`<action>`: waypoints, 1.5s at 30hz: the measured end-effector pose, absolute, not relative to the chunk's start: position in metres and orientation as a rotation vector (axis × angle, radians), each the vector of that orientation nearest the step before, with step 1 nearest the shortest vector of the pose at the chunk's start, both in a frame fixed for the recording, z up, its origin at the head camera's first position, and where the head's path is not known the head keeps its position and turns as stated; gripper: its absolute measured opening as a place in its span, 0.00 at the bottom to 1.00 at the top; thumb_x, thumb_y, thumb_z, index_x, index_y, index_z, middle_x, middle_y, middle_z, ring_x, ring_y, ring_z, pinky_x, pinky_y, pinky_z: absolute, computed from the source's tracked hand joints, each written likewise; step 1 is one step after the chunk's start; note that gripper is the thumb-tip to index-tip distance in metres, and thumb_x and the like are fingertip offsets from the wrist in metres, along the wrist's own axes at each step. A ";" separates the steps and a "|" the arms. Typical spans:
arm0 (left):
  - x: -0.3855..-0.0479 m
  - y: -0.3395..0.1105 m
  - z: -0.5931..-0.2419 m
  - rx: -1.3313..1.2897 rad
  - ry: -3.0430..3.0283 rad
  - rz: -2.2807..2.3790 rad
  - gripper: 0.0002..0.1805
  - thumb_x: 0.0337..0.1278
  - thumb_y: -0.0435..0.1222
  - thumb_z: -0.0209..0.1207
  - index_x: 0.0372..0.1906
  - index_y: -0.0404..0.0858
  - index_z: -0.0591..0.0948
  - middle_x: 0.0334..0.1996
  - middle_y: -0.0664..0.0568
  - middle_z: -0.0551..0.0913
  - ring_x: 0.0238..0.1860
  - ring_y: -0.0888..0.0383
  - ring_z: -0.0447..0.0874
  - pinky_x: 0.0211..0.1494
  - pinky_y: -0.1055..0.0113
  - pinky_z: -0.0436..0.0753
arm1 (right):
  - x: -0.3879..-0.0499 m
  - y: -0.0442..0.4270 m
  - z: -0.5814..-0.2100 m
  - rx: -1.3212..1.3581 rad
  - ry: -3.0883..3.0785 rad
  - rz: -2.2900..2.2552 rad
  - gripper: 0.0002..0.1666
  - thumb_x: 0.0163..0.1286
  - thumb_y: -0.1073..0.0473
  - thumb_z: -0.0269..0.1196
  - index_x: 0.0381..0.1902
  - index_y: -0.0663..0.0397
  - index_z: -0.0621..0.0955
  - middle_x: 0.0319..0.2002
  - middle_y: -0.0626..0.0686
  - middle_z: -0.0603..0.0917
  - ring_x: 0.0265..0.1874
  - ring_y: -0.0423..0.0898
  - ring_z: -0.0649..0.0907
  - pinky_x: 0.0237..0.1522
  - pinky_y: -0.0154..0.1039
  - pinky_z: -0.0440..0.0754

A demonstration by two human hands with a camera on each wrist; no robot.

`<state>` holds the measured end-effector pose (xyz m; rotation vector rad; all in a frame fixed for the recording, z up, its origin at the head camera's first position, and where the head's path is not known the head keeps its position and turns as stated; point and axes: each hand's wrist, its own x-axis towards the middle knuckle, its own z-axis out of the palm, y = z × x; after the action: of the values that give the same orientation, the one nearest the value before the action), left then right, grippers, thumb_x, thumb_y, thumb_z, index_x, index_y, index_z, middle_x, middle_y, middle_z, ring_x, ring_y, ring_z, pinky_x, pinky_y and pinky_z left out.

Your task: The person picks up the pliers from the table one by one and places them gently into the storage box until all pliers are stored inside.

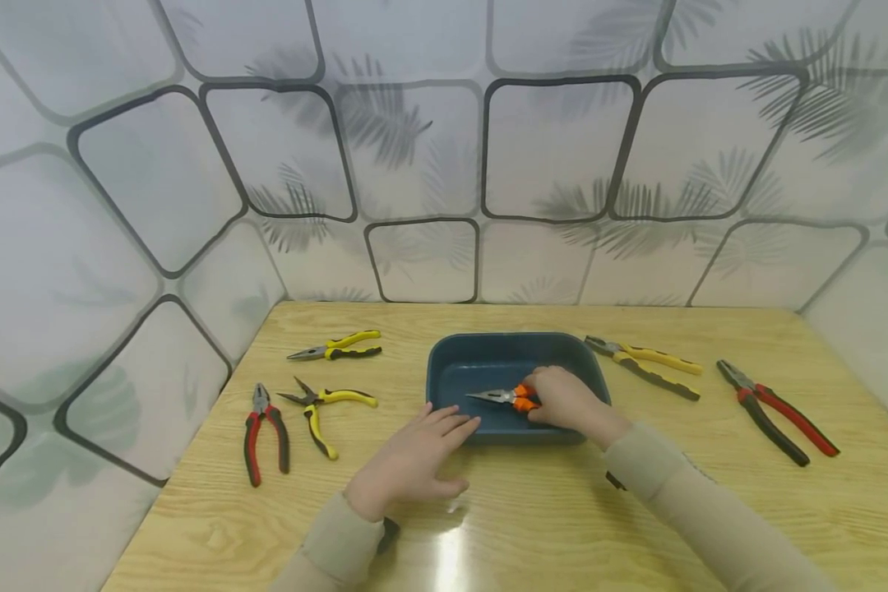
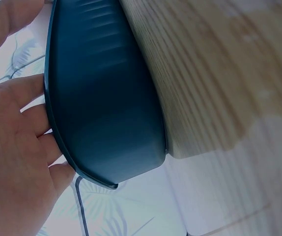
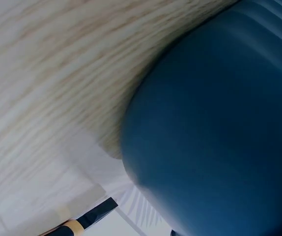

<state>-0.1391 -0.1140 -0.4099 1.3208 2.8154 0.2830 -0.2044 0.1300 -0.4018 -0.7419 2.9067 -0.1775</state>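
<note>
A dark blue rectangular tray [image 1: 447, 362] sits in the middle of the table. Inside it are long-nose pliers [image 1: 497, 396] with orange handles, their steel tips pointing left. My right hand [image 1: 562, 399] reaches over the tray's right side and grips the orange handles, which it partly hides. The straight, spread fingers of my left hand [image 1: 418, 460] rest at the tray's near left corner. In the left wrist view, the fingertips of that hand [image 2: 18, 132] go over the tray rim [image 2: 57, 132]. Only the tray's outer wall [image 3: 205, 128] fills the right wrist view; the right hand is hidden there.
Left of the tray lie yellow-black long-nose pliers [image 1: 336, 347], spread yellow-handled pliers [image 1: 318, 400] and red-black pliers [image 1: 261, 411]. To its right are yellow-grey pliers [image 1: 636, 358] close to the rim and larger red-black pliers [image 1: 758, 395]. A patterned cloth wall [image 1: 429, 263] stands behind the wooden table.
</note>
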 end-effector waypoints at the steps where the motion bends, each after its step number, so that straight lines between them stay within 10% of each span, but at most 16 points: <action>1: -0.139 -0.114 -0.410 1.318 2.815 0.285 0.41 0.47 0.54 0.56 0.66 0.40 0.59 0.61 0.46 0.64 0.64 0.51 0.54 0.64 0.49 0.50 | -0.205 0.130 -0.402 -0.740 2.904 -0.179 0.27 0.48 0.56 0.68 0.46 0.64 0.78 0.44 0.60 0.79 0.42 0.56 0.77 0.47 0.49 0.73; 45: -0.140 -0.115 -0.411 1.343 2.808 0.343 0.41 0.45 0.54 0.57 0.65 0.40 0.61 0.60 0.47 0.66 0.63 0.51 0.55 0.64 0.49 0.51 | -0.208 0.128 -0.416 -0.713 2.841 -0.219 0.25 0.49 0.56 0.68 0.45 0.63 0.78 0.42 0.58 0.78 0.39 0.52 0.78 0.41 0.45 0.76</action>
<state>-0.1401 -0.1154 -0.4110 1.3433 2.8084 0.3428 -0.2076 0.1275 -0.4163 -0.7134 2.8413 -0.2192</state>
